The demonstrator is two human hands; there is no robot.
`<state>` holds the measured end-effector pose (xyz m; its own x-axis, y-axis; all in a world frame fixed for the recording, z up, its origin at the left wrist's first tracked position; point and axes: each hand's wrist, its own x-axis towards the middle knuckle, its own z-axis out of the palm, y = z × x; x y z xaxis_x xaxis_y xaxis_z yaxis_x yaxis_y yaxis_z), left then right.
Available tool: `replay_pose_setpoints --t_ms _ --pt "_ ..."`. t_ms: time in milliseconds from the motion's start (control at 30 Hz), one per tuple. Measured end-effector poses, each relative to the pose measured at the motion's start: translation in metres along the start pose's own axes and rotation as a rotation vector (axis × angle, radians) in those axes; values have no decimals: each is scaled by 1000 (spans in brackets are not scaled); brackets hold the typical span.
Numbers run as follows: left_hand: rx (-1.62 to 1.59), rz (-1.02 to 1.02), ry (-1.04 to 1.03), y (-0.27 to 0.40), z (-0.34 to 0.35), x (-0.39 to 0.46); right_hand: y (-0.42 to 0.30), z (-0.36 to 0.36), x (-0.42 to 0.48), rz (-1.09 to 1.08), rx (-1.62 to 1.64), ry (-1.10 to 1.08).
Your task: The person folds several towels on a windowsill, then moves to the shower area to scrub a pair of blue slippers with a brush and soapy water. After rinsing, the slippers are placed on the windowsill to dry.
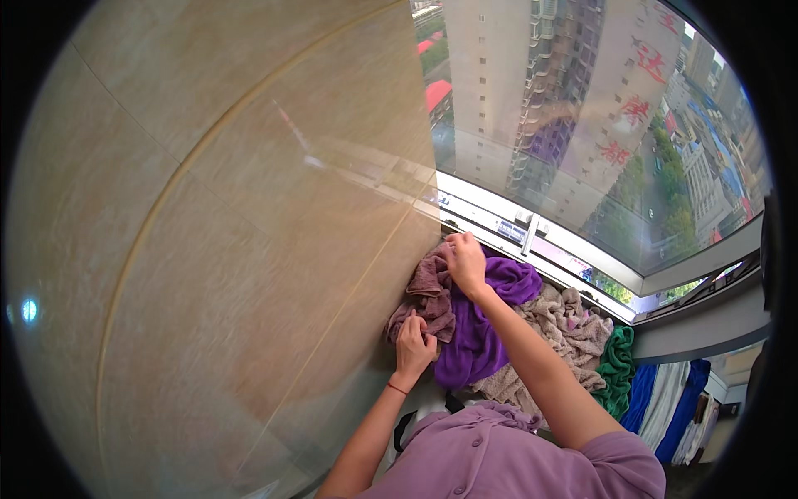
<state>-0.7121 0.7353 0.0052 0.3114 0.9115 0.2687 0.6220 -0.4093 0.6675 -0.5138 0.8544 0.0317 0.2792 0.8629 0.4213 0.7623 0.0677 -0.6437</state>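
A brownish-mauve terry towel point(430, 290) lies bunched against the wall, below the window. My right hand point(466, 265) pinches its upper edge close to the window frame. At its lower edge, my left hand point(414, 349), with a thin red string on the wrist, has its fingers bent on the cloth. A purple cloth point(471, 337) lies right beside it, partly behind my right forearm. Farther right are a beige terry towel point(564, 324) and a green cloth point(617, 355), both crumpled. What supports the cloths is hidden.
A glossy stone-tiled wall point(249, 249) rises close on the left. The window point(561, 125) has a white handle point(530, 234) and a frame standing ajar at the right. Blue and white cloths point(670, 405) hang at the lower right. A white item with black straps point(405, 427) sits near my body.
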Motion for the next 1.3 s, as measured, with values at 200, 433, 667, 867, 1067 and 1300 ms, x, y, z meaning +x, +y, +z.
replay_pose_setpoints --t_ms 200,433,667,867,1067,1300 --pt "41 72 44 10 5 11 28 37 5 125 93 -38" --pt "-56 88 8 3 4 2 53 39 14 147 156 -26" --pt "177 53 162 29 -12 9 13 -26 -33 99 -93 -306" --pt "28 -25 18 -11 -17 -3 9 -47 -95 60 5 -540" --pt "180 177 -47 -12 -32 -23 16 -24 -116 -10 226 -505" --pt "388 -189 -81 -6 -28 5 -5 -18 -124 -99 -161 -548"
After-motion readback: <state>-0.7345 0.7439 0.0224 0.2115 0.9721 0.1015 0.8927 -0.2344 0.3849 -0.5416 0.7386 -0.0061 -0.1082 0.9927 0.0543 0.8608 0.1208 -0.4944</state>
